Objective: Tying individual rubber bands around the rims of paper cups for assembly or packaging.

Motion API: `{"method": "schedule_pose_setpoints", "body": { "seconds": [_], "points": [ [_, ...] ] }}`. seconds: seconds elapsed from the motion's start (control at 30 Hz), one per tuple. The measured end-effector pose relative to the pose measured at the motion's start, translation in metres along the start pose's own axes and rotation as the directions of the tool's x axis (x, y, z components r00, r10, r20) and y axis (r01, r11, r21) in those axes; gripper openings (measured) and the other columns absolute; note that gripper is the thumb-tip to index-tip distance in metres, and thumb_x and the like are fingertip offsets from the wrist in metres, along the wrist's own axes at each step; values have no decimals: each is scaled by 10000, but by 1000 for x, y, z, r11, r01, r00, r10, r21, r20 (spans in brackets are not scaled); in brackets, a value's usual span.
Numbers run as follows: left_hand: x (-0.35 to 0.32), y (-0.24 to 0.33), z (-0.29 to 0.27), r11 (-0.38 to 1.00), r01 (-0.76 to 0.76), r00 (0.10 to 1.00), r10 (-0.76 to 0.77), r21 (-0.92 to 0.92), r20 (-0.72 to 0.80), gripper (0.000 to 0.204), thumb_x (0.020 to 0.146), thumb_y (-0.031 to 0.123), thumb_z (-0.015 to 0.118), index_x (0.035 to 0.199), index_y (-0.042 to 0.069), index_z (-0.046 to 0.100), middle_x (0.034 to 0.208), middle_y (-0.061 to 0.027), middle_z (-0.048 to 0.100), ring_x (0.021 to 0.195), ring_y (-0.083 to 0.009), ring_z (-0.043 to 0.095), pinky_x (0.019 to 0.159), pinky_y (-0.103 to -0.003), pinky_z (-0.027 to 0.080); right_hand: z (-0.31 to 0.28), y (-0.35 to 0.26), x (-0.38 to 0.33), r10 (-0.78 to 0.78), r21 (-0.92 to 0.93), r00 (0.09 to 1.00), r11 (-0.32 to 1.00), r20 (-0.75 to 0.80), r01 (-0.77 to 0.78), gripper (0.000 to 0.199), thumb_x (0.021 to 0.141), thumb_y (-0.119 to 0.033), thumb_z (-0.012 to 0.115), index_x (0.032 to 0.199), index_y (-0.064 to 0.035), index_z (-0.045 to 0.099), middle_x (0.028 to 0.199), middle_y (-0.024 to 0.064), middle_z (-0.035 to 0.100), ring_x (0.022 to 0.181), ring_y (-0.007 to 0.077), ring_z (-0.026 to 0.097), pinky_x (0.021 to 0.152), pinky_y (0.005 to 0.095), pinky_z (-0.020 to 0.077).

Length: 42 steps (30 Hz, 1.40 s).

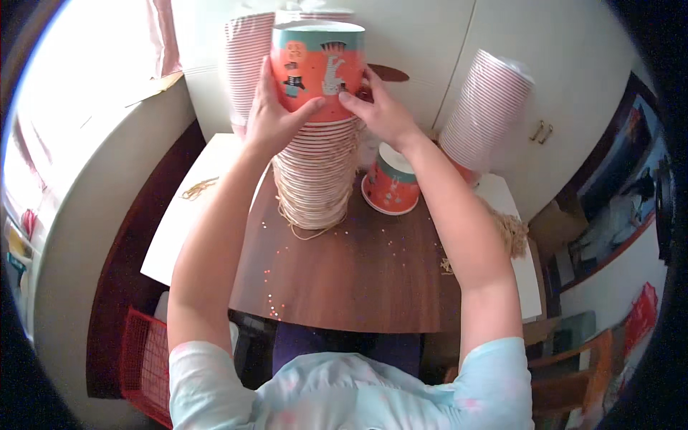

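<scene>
Both my hands clasp an upside-down orange paper bucket with a teal band and printed figures, at the top of a tall stack of nested paper buckets. My left hand wraps its left side, and my right hand presses its right side, thumbs toward the front. Pale cord hangs around the stack's rims, with a loop on the table at its foot. One more orange and teal paper bucket stands upside down to the right of the stack, beside my right forearm.
Plastic-wrapped stacks of buckets stand at the back left and back right. A bundle of tan cord lies at the table's right. Loose strands lie at left. The brown tabletop carries small specks. A red basket sits below left.
</scene>
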<state>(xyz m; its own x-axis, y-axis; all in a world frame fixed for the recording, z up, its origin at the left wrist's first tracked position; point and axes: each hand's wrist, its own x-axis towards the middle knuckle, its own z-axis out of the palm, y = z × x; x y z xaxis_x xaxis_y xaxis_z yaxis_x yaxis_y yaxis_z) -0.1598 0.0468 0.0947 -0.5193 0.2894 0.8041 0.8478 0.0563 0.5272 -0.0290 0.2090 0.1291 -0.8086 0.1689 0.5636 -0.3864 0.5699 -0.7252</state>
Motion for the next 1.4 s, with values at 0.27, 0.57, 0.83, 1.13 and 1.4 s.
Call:
{"method": "schedule_pose_setpoints", "body": {
  "seconds": [0.27, 0.57, 0.83, 1.13, 1.4],
  "points": [
    [-92, 36, 20, 901, -340, 908, 389, 270, -153, 636, 711, 110, 709, 1282, 22, 442, 1261, -159, 515, 1142, -329, 493, 940, -427, 412, -69, 77, -100, 156, -848, 984, 508, -83, -152, 469, 749, -241, 743, 1117, 2, 582, 1092, 178, 607, 1028, 350, 579, 865, 407, 473],
    [-215, 2, 158, 207, 896, 423, -669, -393, 611, 427, 908, 260, 593, 1231, -9, 515, 1064, -93, 622, 756, -154, 641, 594, -283, 488, -65, 106, -125, 149, -701, 981, 687, -123, -192, 257, 729, -164, 714, 893, -24, 574, 872, 192, 609, 835, 369, 604, 754, 454, 477],
    [-203, 24, 161, -193, 767, 470, -480, -612, 741, 202, 989, 245, 464, 1006, 58, 539, 963, -64, 639, 729, -139, 635, 622, -266, 498, -89, 94, -123, 236, -496, 929, 793, -285, -354, 275, 745, -178, 728, 893, -3, 577, 773, 146, 630, 684, 250, 622, 644, 374, 488],
    [-220, 5, 183, -220, 713, 490, -522, -665, 698, 211, 977, 247, 484, 1013, 49, 547, 861, -53, 622, 729, -150, 627, 622, -291, 498, -58, 54, -114, 6, -716, 953, 659, -302, -232, 207, 751, -127, 718, 855, 0, 592, 766, 133, 630, 696, 256, 619, 641, 374, 476],
    [-217, -20, 206, -425, 689, 230, -639, -587, 734, 149, 958, 209, 469, 991, 87, 547, 845, -44, 585, 656, -168, 559, 574, -298, 463, -108, -13, -108, 9, -548, 855, 765, -518, -339, 223, 803, -186, 687, 913, -9, 607, 844, 156, 657, 753, 248, 637, 689, 361, 496]
  ]
}}
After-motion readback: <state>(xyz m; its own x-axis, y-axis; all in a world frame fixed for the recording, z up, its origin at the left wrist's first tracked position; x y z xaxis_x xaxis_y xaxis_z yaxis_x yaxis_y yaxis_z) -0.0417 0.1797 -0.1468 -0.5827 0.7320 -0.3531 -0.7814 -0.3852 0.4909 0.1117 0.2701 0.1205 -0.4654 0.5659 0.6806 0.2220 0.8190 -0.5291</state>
